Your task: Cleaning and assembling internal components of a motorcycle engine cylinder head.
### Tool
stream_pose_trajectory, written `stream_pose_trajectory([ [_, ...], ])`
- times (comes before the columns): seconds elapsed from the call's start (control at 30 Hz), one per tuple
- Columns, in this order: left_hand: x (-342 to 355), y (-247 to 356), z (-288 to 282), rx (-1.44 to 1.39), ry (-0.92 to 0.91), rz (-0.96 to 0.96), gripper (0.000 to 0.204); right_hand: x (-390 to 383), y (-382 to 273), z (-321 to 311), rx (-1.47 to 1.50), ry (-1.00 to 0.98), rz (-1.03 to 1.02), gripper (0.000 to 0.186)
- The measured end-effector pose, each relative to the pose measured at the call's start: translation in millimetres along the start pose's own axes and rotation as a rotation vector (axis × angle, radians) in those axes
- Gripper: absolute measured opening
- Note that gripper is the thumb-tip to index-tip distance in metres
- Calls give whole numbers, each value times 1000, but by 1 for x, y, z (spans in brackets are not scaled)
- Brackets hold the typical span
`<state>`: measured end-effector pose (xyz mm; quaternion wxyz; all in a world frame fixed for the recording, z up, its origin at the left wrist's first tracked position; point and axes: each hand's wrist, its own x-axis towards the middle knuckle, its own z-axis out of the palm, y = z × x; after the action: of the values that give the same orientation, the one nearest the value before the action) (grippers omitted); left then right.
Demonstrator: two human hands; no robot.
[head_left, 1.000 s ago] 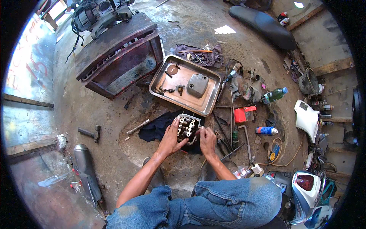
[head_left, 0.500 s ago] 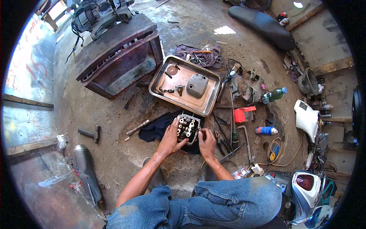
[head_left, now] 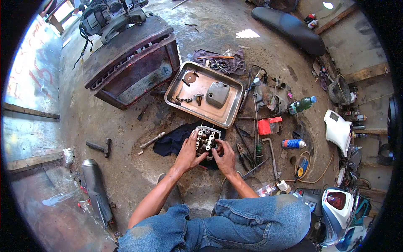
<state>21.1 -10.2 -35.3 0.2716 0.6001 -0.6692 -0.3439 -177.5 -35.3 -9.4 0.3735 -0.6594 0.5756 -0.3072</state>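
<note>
A metal engine cylinder head [head_left: 207, 136], with valve parts exposed, rests on a dark cloth [head_left: 170, 143] on the concrete floor. My left hand [head_left: 188, 153] grips its left and near sides, fingers along the edge and thumb toward the front. My right hand [head_left: 224, 158] has curled fingers at the head's near right corner; whatever small part they may pinch is hidden. Just beyond lies a steel tray [head_left: 176, 105] with a grey cover [head_left: 217, 95], a rusty disc [head_left: 189, 77] and small dark parts. Pliers [head_left: 245, 157] lie right of the cloth.
A hammer [head_left: 98, 147] and silver muffler [head_left: 92, 185] lie left. A dark wooden cabinet [head_left: 130, 63] bears an engine [head_left: 109, 21]. Right are a red container [head_left: 268, 125], bottle [head_left: 301, 105], spray can [head_left: 293, 143], black seat [head_left: 287, 29] and white panels [head_left: 336, 130].
My right hand's fingers have moved slightly inward, from the cylinder head's right edge onto its near right corner. My left hand and the head look unchanged.
</note>
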Motion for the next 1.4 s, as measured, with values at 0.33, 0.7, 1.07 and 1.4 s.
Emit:
stream_pose_trajectory([
  [0.33, 1, 0, 0, -11, 1, -9, 114, 4, 0, 1, 1, 0, -21, 36],
  [0.7, 1, -1, 3, -3, 15, 4, 114, 4, 14, 1, -134, 6, -7, 17],
  [1.07, 2, 2, 1, -21, 4, -5, 113, 3, -1, -3, -154, 84, 90, 27],
  [1.4, 2, 4, -1, -20, -4, -14, 112, 13, 6, 0, -226, -15, 192, 34],
])
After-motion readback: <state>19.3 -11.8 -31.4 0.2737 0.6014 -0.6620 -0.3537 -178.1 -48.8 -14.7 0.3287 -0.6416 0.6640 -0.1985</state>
